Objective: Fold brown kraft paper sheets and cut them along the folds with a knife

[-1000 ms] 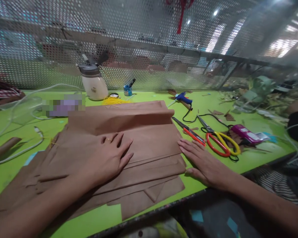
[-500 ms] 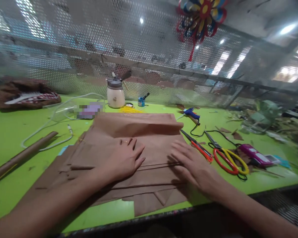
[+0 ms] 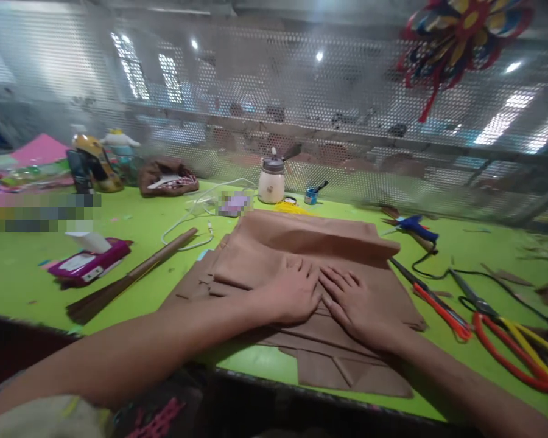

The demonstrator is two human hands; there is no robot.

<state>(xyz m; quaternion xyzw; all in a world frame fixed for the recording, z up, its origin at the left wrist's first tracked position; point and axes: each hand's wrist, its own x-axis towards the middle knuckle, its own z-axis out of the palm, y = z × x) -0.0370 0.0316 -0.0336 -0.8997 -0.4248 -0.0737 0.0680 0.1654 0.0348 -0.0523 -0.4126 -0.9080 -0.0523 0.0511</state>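
Observation:
A stack of brown paper sheets (image 3: 260, 255) lies on the green table, its top sheet creased and curled up in a fold along the far side. My left hand (image 3: 296, 292) rests flat on the sheets, fingers stretched out. Close beside it my right hand (image 3: 354, 304) also lies flat on the paper with its fingers spread. The fingertips of the two hands almost meet near the middle of the stack. Neither hand grasps anything. Lower layers of the stack jut out toward the table's front edge.
On the right lie scissors with red and yellow handles (image 3: 514, 353), a red-handled cutter (image 3: 442, 310) and a blue glue gun (image 3: 418, 230) with a black cord. Behind the paper stand a jug (image 3: 271, 182) and a small blue bottle (image 3: 311, 196). A brown paper roll (image 3: 132, 274) lies left.
My left hand has shifted right across the paper, closer to my right hand. The view has turned left, showing a purple power strip and more items on the left.

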